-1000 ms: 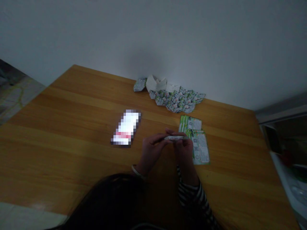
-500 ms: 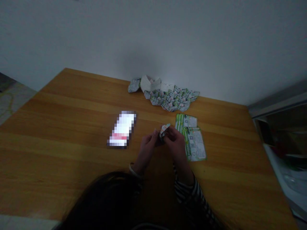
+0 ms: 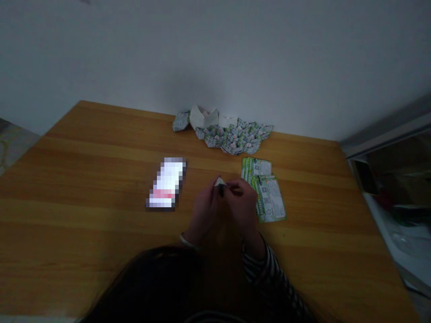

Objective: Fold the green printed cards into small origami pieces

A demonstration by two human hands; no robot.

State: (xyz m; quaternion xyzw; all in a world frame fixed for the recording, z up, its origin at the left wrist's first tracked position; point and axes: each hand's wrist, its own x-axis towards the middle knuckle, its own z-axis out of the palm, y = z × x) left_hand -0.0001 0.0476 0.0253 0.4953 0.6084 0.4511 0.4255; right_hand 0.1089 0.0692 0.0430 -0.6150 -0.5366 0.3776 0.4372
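Between my two hands is a small piece of folded paper (image 3: 220, 181), its pale tip showing above the fingers and most of it hidden. My left hand (image 3: 204, 204) is closed on its left side. My right hand (image 3: 241, 199) pinches it from the right with thumb and fingers. Just right of my right hand lie green-and-white printed leaflets (image 3: 271, 199) in overlapping stacks. Farther back, against the wall, sits a heap of folded paper pieces (image 3: 235, 137) in the same green and white print.
A phone (image 3: 167, 181) with a lit, blurred screen lies left of my hands on the wooden table (image 3: 111, 170). White folded paper (image 3: 204, 117) stands by the wall (image 3: 215, 54). Beyond the table's right edge is a shelf (image 3: 400, 237) with a dark phone-like object (image 3: 365, 177).
My hands have drawn closer around the folded paper, and its printed flap has turned so that only a pale tip shows. The whole view has shifted slightly.
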